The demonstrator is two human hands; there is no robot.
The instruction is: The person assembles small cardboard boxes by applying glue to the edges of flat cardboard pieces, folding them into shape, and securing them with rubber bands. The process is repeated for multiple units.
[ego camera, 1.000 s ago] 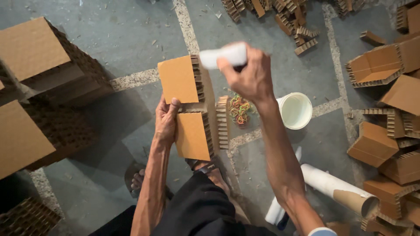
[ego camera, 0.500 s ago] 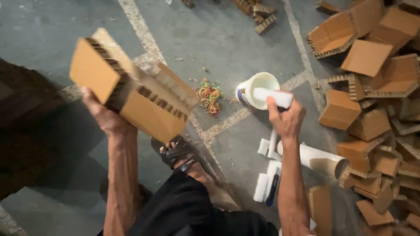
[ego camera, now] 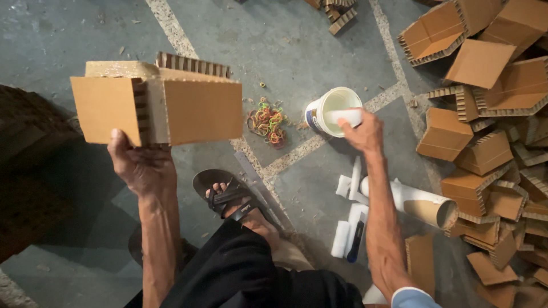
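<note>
Single head-worn view, steeply downward and close above both forearms, lap and concrete floor (ego camera: 285,51).

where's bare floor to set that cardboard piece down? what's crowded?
Bare floor lies top centre, between the cardboard piece in the left hand and the honeycomb cardboard pile at right. Crowded: the rubber bands, the white tub under the right hand, and the cardboard tube.

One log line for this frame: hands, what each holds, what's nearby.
left hand: holds cardboard piece up | right hand: white stick at white tub | nearby: rubber bands, cardboard pile
</note>
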